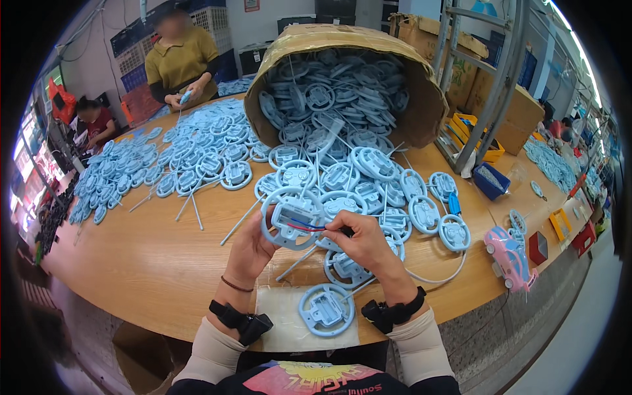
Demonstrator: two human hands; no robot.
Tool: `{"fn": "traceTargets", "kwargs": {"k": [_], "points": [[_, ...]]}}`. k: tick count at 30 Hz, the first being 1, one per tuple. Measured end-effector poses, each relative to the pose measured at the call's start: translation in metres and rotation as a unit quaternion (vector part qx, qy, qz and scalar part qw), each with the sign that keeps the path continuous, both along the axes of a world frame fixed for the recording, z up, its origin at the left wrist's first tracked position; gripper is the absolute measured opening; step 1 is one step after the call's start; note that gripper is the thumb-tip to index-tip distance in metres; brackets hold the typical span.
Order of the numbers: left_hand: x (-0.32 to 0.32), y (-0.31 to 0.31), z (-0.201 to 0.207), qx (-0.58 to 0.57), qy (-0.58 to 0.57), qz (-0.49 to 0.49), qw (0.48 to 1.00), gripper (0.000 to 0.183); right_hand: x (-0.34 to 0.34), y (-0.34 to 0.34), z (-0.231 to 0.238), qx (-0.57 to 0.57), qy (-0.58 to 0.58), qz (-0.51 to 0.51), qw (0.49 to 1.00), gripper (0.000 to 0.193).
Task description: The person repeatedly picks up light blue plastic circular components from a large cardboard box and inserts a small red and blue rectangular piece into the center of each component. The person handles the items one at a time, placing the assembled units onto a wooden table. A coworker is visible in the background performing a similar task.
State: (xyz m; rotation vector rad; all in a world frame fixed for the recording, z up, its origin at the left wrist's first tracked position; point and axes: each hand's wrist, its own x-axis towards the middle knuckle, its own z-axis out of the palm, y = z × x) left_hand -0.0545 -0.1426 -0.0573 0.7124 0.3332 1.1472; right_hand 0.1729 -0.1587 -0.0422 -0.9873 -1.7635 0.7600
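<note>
My left hand (252, 238) is closed on the rim of a light blue plastic toy steering wheel (268, 232), its open housing facing up. Thin red and blue wires (307, 228) cross the wheel's middle, and my right hand (363, 242) pinches their ends between thumb and fingers. Whether a small tool is also in that pinch cannot be made out. On a pale mat (273, 322) in front of me lies another steering wheel (327, 310). A heap of similar wheels (342, 197) lies just beyond both hands.
A large cardboard box (421, 99) on its side spills wheels onto the wooden table (151, 243). At right are a metal frame (490, 92), a blue bin (492, 182) and a pink toy car (508, 263). A co-worker (181, 56) handles a piece at far left; another person (99, 125) sits beyond.
</note>
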Motion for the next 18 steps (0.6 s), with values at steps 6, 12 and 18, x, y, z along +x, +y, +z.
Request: {"fn": "traceTargets", "kwargs": {"k": [6, 12, 18], "points": [[0.000, 0.007, -0.021, 0.046, 0.041, 0.065, 0.996, 0.027, -0.008, -0.001, -0.003, 0.011, -0.028, -0.007, 1.000, 0.008], [0.012, 0.014, -0.034, 0.048, 0.050, 0.073, 0.995, 0.030, 0.002, 0.002, -0.008, 0.070, -0.070, -0.015, 0.995, 0.008], [0.003, 0.001, -0.025, 0.014, 0.064, 0.075, 0.995, 0.038, -0.002, 0.005, -0.006, 0.071, -0.040, 0.010, 0.997, 0.011]]}}
